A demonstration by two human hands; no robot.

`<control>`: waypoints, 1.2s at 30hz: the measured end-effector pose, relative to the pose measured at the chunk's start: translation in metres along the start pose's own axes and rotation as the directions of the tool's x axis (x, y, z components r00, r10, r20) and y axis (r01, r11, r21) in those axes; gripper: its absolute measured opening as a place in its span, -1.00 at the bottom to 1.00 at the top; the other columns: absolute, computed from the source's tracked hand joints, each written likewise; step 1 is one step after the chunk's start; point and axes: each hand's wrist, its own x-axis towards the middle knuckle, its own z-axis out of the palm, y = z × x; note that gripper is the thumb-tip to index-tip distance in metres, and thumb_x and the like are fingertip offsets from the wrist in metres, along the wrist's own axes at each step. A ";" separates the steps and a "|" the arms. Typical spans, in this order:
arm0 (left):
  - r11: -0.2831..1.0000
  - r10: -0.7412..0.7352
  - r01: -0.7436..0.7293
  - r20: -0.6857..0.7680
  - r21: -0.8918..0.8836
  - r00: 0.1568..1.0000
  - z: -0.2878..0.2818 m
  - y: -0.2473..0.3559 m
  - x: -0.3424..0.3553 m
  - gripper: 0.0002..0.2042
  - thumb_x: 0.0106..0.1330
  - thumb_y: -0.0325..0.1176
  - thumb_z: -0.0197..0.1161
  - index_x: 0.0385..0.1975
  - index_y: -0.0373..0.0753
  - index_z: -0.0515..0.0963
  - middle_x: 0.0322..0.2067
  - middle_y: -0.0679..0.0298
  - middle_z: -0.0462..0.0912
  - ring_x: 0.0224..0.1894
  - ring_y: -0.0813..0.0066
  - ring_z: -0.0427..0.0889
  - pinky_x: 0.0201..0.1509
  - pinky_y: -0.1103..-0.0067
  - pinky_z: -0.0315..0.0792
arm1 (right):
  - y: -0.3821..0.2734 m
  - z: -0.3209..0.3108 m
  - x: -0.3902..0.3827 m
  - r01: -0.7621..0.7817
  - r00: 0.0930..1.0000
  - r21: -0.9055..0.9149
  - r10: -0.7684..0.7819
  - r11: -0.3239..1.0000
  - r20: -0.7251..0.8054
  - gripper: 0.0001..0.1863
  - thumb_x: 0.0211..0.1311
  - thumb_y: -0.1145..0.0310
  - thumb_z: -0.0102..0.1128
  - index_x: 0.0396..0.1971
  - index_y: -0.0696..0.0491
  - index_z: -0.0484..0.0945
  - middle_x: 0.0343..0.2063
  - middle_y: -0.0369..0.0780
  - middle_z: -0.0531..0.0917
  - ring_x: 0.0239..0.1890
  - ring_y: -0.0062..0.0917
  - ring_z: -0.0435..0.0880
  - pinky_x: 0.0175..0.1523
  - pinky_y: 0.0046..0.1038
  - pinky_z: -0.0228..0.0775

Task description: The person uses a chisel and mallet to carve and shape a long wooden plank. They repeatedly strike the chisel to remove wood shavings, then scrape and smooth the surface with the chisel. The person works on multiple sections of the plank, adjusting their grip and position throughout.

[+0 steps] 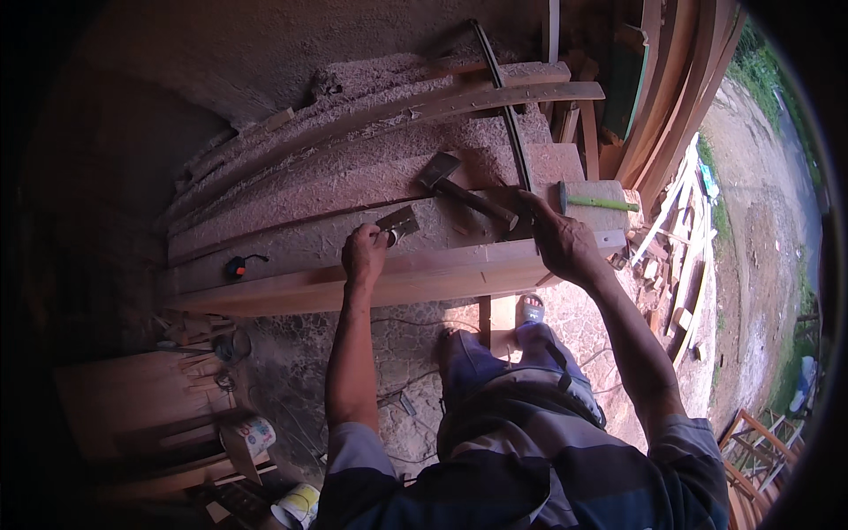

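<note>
My left hand [362, 256] pinches a small metal hinge [402, 222] with screw holes, held over the bench's near side. My right hand [564, 242] is curled at the right end of a long wooden board [380, 272] set on edge. Its fingers are closed by the near end of a long dark metal bar [506, 106]; what they hold, if anything, is hidden. Between my hands lies a mallet [439, 168] with a blocky head and round handle. A green-handled hammer [601, 203] rests just right of my right hand.
Wood shavings and long planks [380, 119] cover the bench's back part. An orange and black tape measure [235, 266] sits at the left. Timber [676, 97] leans at the upper right, and offcuts [662, 265] lie below. Cables and buckets [256, 435] are on the floor.
</note>
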 end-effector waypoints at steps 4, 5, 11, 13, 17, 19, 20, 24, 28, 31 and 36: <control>0.973 0.087 -0.130 0.219 0.190 0.972 0.027 -0.032 0.049 -0.59 0.23 -0.19 0.39 0.01 -0.26 0.57 -0.11 -0.05 0.71 -0.02 -0.13 0.68 0.08 0.11 0.53 | -0.005 0.052 0.054 0.095 0.992 -0.174 -0.078 0.980 0.102 -0.32 0.26 0.46 0.01 0.41 -0.17 0.21 -0.09 0.08 0.69 -0.14 0.07 0.72 -0.10 0.03 0.58; 0.953 0.134 -0.189 0.231 0.237 0.964 0.035 -0.037 0.058 -0.55 0.22 -0.19 0.38 0.06 -0.26 0.54 -0.11 -0.07 0.70 -0.02 -0.16 0.67 0.09 0.10 0.53 | -0.008 0.067 0.068 0.065 0.992 -0.211 -0.040 0.975 0.121 -0.31 0.25 0.47 0.01 0.42 -0.18 0.20 -0.10 0.08 0.69 -0.13 0.06 0.73 -0.10 0.03 0.58; 0.951 0.065 -0.194 0.461 0.239 0.885 0.060 -0.038 0.085 -0.40 0.12 -0.22 0.45 0.15 -0.32 0.43 0.00 -0.22 0.63 0.11 -0.19 0.61 0.22 0.14 0.49 | -0.024 0.141 0.122 0.004 0.988 -0.241 0.034 0.970 0.152 -0.23 0.22 0.46 0.06 0.45 -0.33 0.20 -0.05 0.12 0.65 -0.11 0.04 0.72 -0.09 0.02 0.59; 0.936 -0.014 -0.168 0.511 0.309 0.860 0.056 -0.037 0.089 -0.39 0.09 -0.24 0.46 0.14 -0.33 0.44 0.00 -0.23 0.63 0.10 -0.19 0.61 0.22 0.17 0.51 | -0.030 0.158 0.139 0.019 0.984 -0.277 0.032 0.961 0.177 -0.23 0.22 0.45 0.08 0.46 -0.29 0.19 -0.07 0.11 0.65 -0.11 0.01 0.73 -0.08 0.01 0.59; 0.902 0.225 -0.389 0.566 0.187 0.793 0.053 -0.052 0.096 -0.34 -0.02 -0.25 0.55 0.12 -0.33 0.48 -0.05 -0.21 0.64 0.04 -0.20 0.64 0.20 0.17 0.53 | -0.031 0.192 0.168 -0.007 0.971 -0.299 0.078 0.954 0.226 -0.29 0.26 0.44 0.06 0.45 -0.18 0.21 -0.10 0.08 0.66 -0.10 -0.02 0.73 -0.08 -0.02 0.59; 0.942 0.210 -0.328 0.645 0.067 0.735 0.057 -0.062 0.097 -0.31 -0.07 -0.27 0.59 0.11 -0.35 0.48 0.00 -0.20 0.62 0.11 -0.17 0.60 0.25 0.19 0.49 | -0.025 0.210 0.174 0.003 0.970 -0.299 0.070 0.954 0.231 -0.43 0.36 0.40 -0.01 0.38 -0.11 0.26 -0.09 0.06 0.68 -0.07 -0.06 0.74 -0.03 -0.06 0.58; 0.949 0.228 -0.312 0.602 0.037 0.765 0.060 -0.065 0.097 -0.29 -0.09 -0.29 0.61 0.12 -0.37 0.48 0.03 -0.19 0.61 0.14 -0.16 0.58 0.27 0.20 0.47 | -0.021 0.220 0.176 0.005 0.974 -0.306 0.065 0.952 0.217 -0.50 0.41 0.37 -0.04 0.34 -0.08 0.29 -0.09 0.05 0.69 -0.05 -0.09 0.75 -0.01 -0.07 0.58; 0.975 0.206 -0.223 0.484 -0.023 0.850 0.066 -0.069 0.083 -0.16 -0.11 -0.32 0.62 0.21 -0.42 0.33 0.11 -0.25 0.52 0.18 -0.20 0.53 0.32 0.20 0.43 | -0.011 0.263 0.189 -0.070 0.974 -0.338 0.137 0.939 0.179 -0.57 0.45 0.26 -0.02 0.28 -0.11 0.38 0.05 -0.11 0.64 0.08 -0.16 0.68 0.01 -0.10 0.56; 0.992 0.091 -0.125 0.525 0.029 0.846 0.067 -0.064 0.080 -0.04 -0.11 -0.37 0.60 0.31 -0.42 0.14 0.14 -0.25 0.49 0.19 -0.21 0.53 0.33 0.20 0.44 | -0.011 0.284 0.186 -0.111 0.977 -0.484 0.185 0.868 0.109 -0.58 0.40 0.21 0.03 0.24 -0.19 0.45 0.11 -0.21 0.52 0.15 -0.30 0.53 0.04 -0.06 0.40; 0.993 0.079 -0.013 0.565 -0.121 0.821 0.070 -0.069 0.090 -0.17 -0.15 -0.41 0.61 0.19 -0.45 0.33 0.08 -0.18 0.58 0.15 -0.12 0.60 0.31 0.20 0.46 | -0.022 0.278 0.180 -0.067 0.989 -0.566 0.128 0.822 0.070 -0.58 0.35 0.19 0.07 0.20 -0.25 0.48 0.05 -0.24 0.48 0.12 -0.40 0.44 0.07 -0.08 0.22; 0.816 0.333 -0.561 0.679 0.140 0.654 0.040 -0.063 0.105 -0.67 0.16 -0.25 0.32 -0.22 -0.40 0.60 -0.24 -0.16 0.68 -0.11 -0.24 0.65 -0.02 0.14 0.54 | -0.057 0.247 0.159 -0.038 0.999 -0.218 0.032 0.975 -0.031 -0.61 0.37 0.22 0.08 0.16 -0.08 0.48 -0.03 -0.12 0.52 0.03 -0.20 0.54 0.03 -0.07 0.36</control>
